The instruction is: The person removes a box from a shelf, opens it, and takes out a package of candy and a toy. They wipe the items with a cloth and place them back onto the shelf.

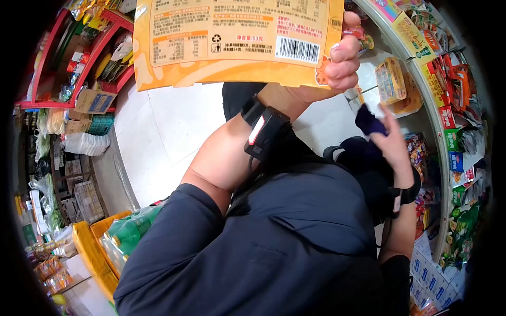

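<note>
My left hand (343,59) grips the right edge of a flat orange and cream candy package (232,63), its fingers curled over the edge. The printed side faces me, with small Chinese text and a barcode, and its top runs out of view. On the right, lower down, my right hand (391,138) pinches a dark navy cloth (370,121); it looks slightly blurred. The cloth hangs beyond the fingertips, close to the shelf side. Both wrists wear black straps, and a small black device sits on the left one.
Shelves with colourful snack packets (453,105) curve along the right. A clear plastic tub (390,79) stands beside them. At left are red shelves (79,63), a cardboard box (95,101) and a yellow crate (95,258) near green bottles (132,229). Pale floor tiles (158,137) lie below.
</note>
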The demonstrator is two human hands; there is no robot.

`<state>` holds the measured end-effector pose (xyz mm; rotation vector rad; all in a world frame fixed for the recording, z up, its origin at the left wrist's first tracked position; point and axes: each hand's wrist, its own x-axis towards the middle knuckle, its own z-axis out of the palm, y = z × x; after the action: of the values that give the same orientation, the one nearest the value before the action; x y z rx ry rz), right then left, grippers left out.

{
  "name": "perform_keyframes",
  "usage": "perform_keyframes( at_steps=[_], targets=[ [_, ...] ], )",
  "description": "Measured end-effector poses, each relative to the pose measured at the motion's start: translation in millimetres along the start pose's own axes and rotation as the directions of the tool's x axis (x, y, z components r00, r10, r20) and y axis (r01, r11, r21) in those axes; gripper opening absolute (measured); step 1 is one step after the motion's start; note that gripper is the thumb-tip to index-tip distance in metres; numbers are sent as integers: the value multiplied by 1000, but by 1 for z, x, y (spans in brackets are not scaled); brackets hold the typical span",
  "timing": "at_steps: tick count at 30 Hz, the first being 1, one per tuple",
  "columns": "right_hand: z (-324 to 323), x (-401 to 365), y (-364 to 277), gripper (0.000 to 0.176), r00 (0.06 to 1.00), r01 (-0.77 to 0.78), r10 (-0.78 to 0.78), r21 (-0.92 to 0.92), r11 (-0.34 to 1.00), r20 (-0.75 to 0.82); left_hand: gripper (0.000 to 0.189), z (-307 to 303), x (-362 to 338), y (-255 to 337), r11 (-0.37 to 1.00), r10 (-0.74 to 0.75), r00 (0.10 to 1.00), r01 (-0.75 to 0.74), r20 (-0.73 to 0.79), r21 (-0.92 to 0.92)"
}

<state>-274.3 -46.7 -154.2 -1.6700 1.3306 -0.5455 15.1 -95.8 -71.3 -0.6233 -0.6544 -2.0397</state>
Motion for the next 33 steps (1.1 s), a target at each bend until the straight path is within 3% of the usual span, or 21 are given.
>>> perform_keyframes(
  at_steps=[1, 2, 3, 5, 7, 8, 9, 11, 13, 15, 18, 20, 21, 24, 27, 29, 33],
  targets=[
    [-7, 2, -17, 70, 999, -27, 25, 62, 998, 36, 66, 3, 5, 1, 1000, -10, 999, 11, 52, -22],
    [-20, 8, -19, 66, 988, 86, -60, 188, 978, -143, 50, 7, 5, 2, 997, 8, 999, -11, 44, 77],
    [-35, 12, -20, 62, 939, 217, -119, 287, 933, -324, 50, 6, 3, 1, 997, 13, 999, -16, 41, 78],
    [-59, 11, -37, 52, 852, 310, 54, 585, 750, -521, 62, 4, 4, 3, 997, 54, 997, -57, 51, 51],
    [-77, 29, 52, 35, 886, -43, 264, 500, 865, -381, 70, 4, 5, 6, 998, 63, 996, -61, 63, -33],
    [-67, 23, 77, 35, 902, -192, 356, 514, 836, -243, 62, 11, 5, 9, 995, 68, 996, -72, 64, 65],
    [-49, 10, 93, 34, 919, -287, 392, 622, 728, -34, 53, 18, 7, 11, 983, 72, 995, -83, 72, 164],
    [-3, -12, 104, 34, 879, -462, 341, 768, 443, 332, 64, 24, 0, 8, 988, 102, 995, -99, -21, 118],
    [31, -21, 97, 33, 835, -542, 272, 799, 260, 478, 71, 33, -7, 7, 988, 103, 992, -92, -77, 127],
    [50, -18, 94, 33, 825, -557, 231, 810, 184, 516, 75, 35, -12, 9, 992, 38, 996, -28, -82, 127],
    [51, -10, 77, 38, 872, -486, 195, 844, 226, 450, 72, 38, -14, 7, 994, 2, 995, 8, -96, 105],
    [53, -11, 36, 40, 873, -435, 266, 899, 45, 409, 72, 40, -13, 4, 998, -17, 996, 23, -88, 62],
    [52, -14, 45, 40, 873, -431, 271, 901, 41, 405, 72, 40, -13, 2, 998, -21, 996, 26, -88, 54],
    [47, -15, 64, 43, 910, -415, 39, 909, 45, 413, 72, 40, -15, 0, 998, -18, 997, 22, -76, 54],
    [50, -18, 72, 41, 901, -430, 111, 898, 97, 420, 71, 41, -19, -2, 999, -20, 995, 23, -101, 30],
    [52, -18, 77, 42, 905, -424, 90, 897, 127, 415, 72, 39, -19, -2, 1000, -23, 999, 23, -46, 13],
    [53, -14, 78, 43, 887, -462, 89, 874, 150, 453, 75, 51, -17, -1, 997, -23, 996, 29, -87, 71]
  ],
)
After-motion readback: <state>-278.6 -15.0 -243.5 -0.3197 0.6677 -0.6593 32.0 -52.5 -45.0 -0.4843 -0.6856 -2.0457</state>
